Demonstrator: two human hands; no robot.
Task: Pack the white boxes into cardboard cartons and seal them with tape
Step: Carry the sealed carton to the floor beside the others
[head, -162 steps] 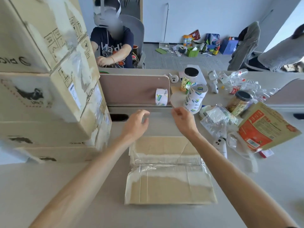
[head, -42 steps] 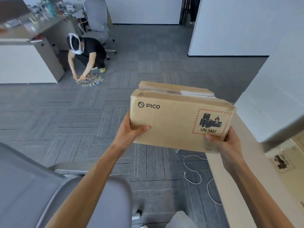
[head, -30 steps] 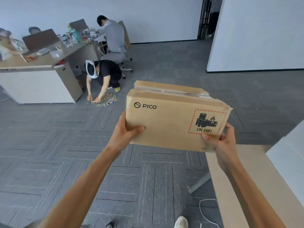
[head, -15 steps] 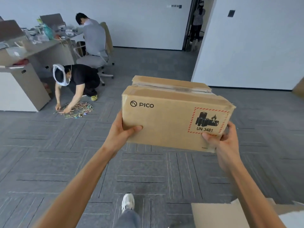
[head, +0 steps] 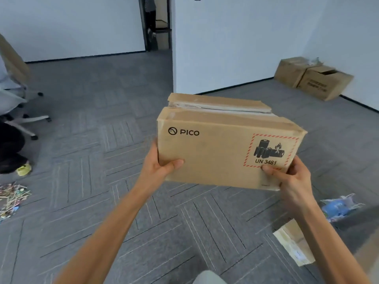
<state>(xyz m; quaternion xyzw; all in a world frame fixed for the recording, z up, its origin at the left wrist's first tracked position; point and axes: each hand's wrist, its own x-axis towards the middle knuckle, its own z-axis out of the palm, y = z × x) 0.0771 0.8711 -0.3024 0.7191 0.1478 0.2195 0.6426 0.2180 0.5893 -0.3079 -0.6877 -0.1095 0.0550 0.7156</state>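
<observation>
I carry a taped cardboard carton [head: 217, 148] in front of me, above the grey carpet. It bears a PICO logo and a red-hatched UN 3481 battery label. Clear tape runs along its closed top flaps. My left hand [head: 159, 167] grips the carton's lower left corner, thumb on the front face. My right hand [head: 291, 179] grips the lower right corner, thumb under the label. No white boxes are visible.
Two brown cartons [head: 313, 78] stand on the floor by the far right wall. A white wall corner [head: 174, 58] rises ahead beside a dark doorway [head: 155, 23]. An office chair [head: 14, 95] is at the left, litter [head: 12, 197] below it, a blue bag [head: 340, 206] and cardboard piece [head: 295, 244] at right.
I have turned right with the carton: the crouching person and the desks slid off the left edge, and the two floor cartons came into view. Both hands keep the same hold.
</observation>
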